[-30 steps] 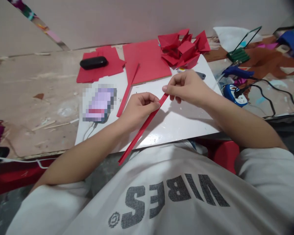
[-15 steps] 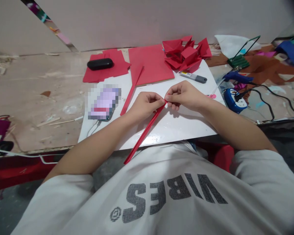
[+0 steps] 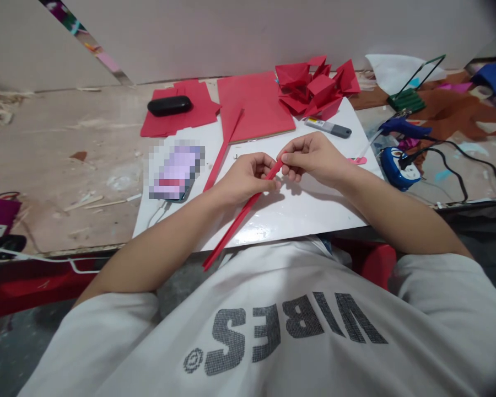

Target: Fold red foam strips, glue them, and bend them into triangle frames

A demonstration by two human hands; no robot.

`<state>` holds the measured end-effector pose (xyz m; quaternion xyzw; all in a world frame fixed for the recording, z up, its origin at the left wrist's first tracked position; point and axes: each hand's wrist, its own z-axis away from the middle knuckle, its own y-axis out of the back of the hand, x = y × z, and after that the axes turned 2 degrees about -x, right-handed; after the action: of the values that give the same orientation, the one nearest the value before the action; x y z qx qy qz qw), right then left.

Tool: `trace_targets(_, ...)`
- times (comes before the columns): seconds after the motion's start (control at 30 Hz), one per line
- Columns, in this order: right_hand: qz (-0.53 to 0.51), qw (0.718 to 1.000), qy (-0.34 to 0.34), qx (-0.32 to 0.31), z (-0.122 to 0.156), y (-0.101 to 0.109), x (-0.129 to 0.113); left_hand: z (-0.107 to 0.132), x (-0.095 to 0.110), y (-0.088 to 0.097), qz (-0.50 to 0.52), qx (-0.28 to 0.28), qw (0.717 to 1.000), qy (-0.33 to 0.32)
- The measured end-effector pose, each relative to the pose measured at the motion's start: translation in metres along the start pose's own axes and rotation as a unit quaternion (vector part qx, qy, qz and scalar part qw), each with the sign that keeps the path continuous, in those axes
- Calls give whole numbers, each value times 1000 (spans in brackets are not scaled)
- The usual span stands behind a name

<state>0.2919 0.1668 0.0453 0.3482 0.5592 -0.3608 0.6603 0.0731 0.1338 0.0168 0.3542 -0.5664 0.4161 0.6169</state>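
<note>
A long, narrow red paper strip (image 3: 235,225) slants from between my hands down toward my shirt, its lower end past the edge of the white board (image 3: 310,212). My left hand (image 3: 252,175) is closed round it a little below the upper end, the thumb lying along its near side. The tip is pinched by thumb and forefinger of my right hand (image 3: 308,157), with the other fingers curled below. Another red strip (image 3: 225,146) lies on the board beyond my left hand, one end on a red sheet (image 3: 256,105).
A phone (image 3: 176,172) with a cable lies left, a black case (image 3: 169,105) on red cut pieces behind it. Folded red paper (image 3: 322,88) and a grey cutter (image 3: 328,127) are at the back right. A blue socket block (image 3: 399,168) and glue gun (image 3: 405,128) trail cords at right.
My left fingers have opened from the tip and shifted down, taking the strip between thumb and fingers. The strip's upper end has risen slightly, and its lower end has swung a little left.
</note>
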Motion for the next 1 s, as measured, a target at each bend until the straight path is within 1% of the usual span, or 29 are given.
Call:
trace_targets(0.07, 1, 1000, 3, 12, -1, 2, 0, 1, 0, 0, 3, -15, 1000, 11)
trace_targets(0.13, 4, 1000, 2, 16, -1, 4, 0, 1, -2, 0, -7, -13, 1000, 15)
trace_targets(0.2, 7, 1000, 3, 16, -1, 5, 1, -1, -4, 1, -10, 21, 1000, 2)
trace_targets(0.3, 11, 1000, 8, 14, -2, 7, 3, -7, -9, 6, 4, 94, 995, -37)
trace_targets(0.37, 16, 1000, 11, 14, -1, 7, 3, -10, -10, 9, 10, 115, 992, -56)
trace_targets(0.43, 23, 1000, 11, 14, -1, 6, 3, -11, -10, 11, 6, 114, 992, -59)
trace_targets(0.57, 26, 999, 13, 18, -1, 5, 3, -7, -6, 8, -20, 96, 994, -41)
trace_targets(0.73, 18, 999, 9, 27, -1, 2, 4, -4, -3, 5, -35, 99, 994, -27)
trace_targets(1.0, 15, 999, 8, 27, -2, -4, 7, -9, -13, 9, -65, 101, 992, -36)
